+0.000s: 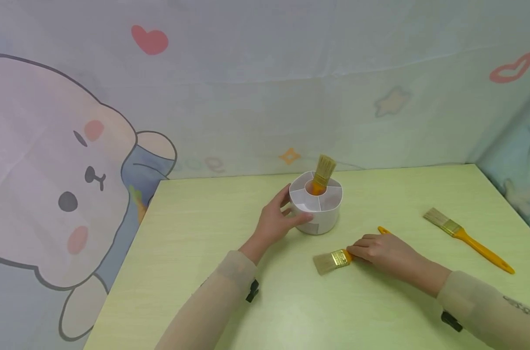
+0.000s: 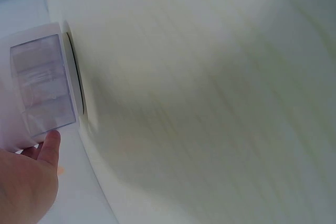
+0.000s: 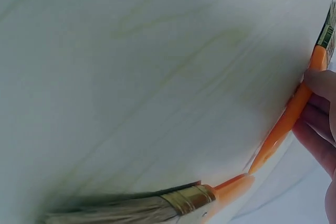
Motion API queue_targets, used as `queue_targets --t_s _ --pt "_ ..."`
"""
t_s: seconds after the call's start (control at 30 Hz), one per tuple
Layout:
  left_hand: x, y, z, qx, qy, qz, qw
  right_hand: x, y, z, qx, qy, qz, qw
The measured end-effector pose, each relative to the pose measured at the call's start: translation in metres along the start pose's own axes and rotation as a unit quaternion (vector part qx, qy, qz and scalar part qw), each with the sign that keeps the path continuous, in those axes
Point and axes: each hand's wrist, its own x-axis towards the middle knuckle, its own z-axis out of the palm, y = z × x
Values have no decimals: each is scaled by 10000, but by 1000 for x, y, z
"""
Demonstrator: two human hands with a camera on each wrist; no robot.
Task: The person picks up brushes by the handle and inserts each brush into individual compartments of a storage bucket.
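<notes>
A white round organizer (image 1: pixel 316 221) with divided compartments stands on the table, and a paintbrush (image 1: pixel 324 170) stands bristles-up in its centre hole. My left hand (image 1: pixel 273 218) holds the organizer from its left side, thumb across the front; in the left wrist view the fingers touch the wall beside a clear panel (image 2: pixel 44 85). To the right, my right hand (image 1: pixel 384 253) pinches the orange handle of a second paintbrush (image 1: pixel 332 261), whose bristles point left, low over the table. The right wrist view shows thumb and fingers around that orange handle (image 3: pixel 283 121).
A third paintbrush (image 1: pixel 470 240) with an orange handle lies at the right of the pale green table (image 1: pixel 195 233). Behind the table hangs a printed cloth (image 1: pixel 256 87) with a cartoon bear and hearts.
</notes>
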Motion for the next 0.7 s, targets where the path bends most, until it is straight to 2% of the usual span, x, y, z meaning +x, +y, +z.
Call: queue_targets --t_s 0.07,0.17,0.37,0.53,0.7 --pt "5 -10 1 22 17 48 10000 1 0 -1 -45 47 -39 10000" --pt "5 -11 1 29 26 76 10000 1 2 -2 -66 224 -82 9997" --pt "4 -13 1 12 32 74 10000 4 7 -12 131 980 -154 9950" --pt "3 -13 1 18 25 121 9999 10 11 -27 304 1503 71 9881" --pt "3 -12 1 22 17 149 9999 23 15 -42 317 1766 350 9831"
